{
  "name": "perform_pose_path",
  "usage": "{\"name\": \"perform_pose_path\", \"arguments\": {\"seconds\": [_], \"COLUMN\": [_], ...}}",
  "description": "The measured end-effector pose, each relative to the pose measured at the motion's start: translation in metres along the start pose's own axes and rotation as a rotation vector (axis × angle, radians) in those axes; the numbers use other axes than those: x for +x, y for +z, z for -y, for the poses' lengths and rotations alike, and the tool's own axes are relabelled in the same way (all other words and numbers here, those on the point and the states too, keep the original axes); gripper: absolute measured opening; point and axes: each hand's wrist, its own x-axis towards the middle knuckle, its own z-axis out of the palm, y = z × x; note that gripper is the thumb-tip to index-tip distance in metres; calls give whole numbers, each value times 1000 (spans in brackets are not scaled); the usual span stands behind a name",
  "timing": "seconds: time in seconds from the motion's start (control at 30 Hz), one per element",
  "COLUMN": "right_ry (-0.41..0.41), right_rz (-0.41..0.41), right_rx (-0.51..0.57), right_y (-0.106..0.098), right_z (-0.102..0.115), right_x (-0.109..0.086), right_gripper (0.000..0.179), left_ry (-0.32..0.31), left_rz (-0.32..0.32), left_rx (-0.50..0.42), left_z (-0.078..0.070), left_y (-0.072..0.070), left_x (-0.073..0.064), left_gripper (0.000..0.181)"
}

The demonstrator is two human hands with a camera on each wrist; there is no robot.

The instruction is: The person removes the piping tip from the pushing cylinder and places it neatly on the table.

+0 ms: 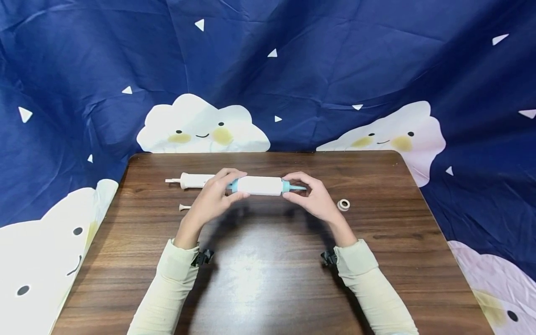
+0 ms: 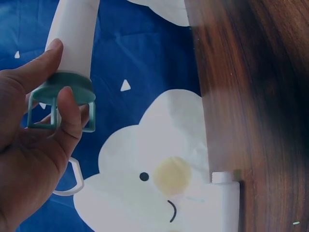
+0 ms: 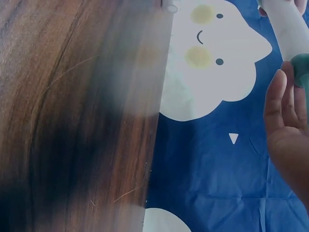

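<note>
A white tube with teal end caps is held level above the table by both hands. My left hand grips its left end. In the left wrist view the thumb and fingers hold the teal cap, which has an open frame below it, and a white loop shows under the fingers. The right hand pinches the other end by thumb and fingers, beside a thin teal nozzle. In the right wrist view the white tube runs up to the left hand, cut by the frame edge.
Behind the left hand lies a second white tube with a cream collar and rod. A small cream flared piece sits nearer, partly hidden. A cream ring lies right of the right hand. A blue cloud-print cloth hangs behind the wooden table.
</note>
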Motion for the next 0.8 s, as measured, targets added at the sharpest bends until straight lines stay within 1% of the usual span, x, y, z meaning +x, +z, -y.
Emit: {"name": "perform_pose_path", "arguments": {"seconds": [0.1,0.23,0.3,0.37,0.5,0.67,0.8], "right_ry": [-9,-5,-17,-35,-50,-67,-58], "right_rz": [-7,-19,-20,-18,-16,-10,-9], "right_rx": [24,44,35,32,59,87,84], "right_y": [0,0,0,-1,-3,-4,-3], "right_z": [-1,-3,-10,-19,-33,-36,-34], "right_x": [1,2,3,3,4,4,4], "right_gripper": [37,30,28,31,36,35,35], "left_ry": [-1,2,1,-3,-6,-3,1], "left_rz": [-1,0,1,3,2,1,2], "left_rx": [0,8,12,14,10,5,6], "left_z": [0,-1,-1,-1,-1,0,0], "left_y": [0,-1,-2,-2,-2,-2,-2], "left_x": [0,0,0,0,0,0,0], "left_gripper": [49,49,49,49,49,49,49]}}
